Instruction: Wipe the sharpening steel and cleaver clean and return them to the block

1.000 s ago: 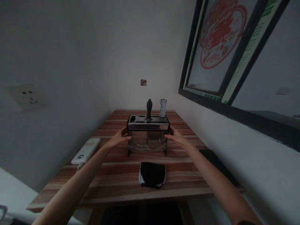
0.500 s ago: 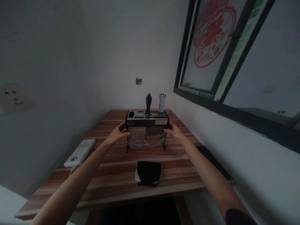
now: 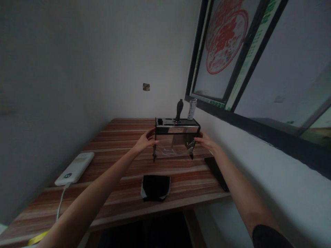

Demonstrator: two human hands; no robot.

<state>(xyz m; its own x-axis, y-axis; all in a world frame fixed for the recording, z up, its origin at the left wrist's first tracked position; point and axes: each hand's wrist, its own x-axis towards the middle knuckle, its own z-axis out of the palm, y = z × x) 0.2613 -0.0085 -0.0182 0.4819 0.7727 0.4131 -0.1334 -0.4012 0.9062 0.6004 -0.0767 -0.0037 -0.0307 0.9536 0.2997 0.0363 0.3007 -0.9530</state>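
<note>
A knife holder [image 3: 176, 137] with a black slotted top and a clear lower body is held between my hands over the wooden table [image 3: 116, 165]. My left hand [image 3: 145, 140] grips its left end and my right hand [image 3: 205, 141] grips its right end, fingers curled round the sides. A black handle [image 3: 179, 109] sticks up from one slot, and a silvery object [image 3: 191, 109] stands at its right end. The holder's feet look slightly raised above the wood.
A folded black cloth [image 3: 155, 187] lies near the table's front edge. A white power bank [image 3: 74, 168] with a cable lies at the left. A flat black slab [image 3: 216, 172] rests along the right wall, under a dark-framed window [image 3: 232, 69].
Both hands have carried the knife holder to the right, toward the wall, and it looks lifted off the table. The view has swung left.
</note>
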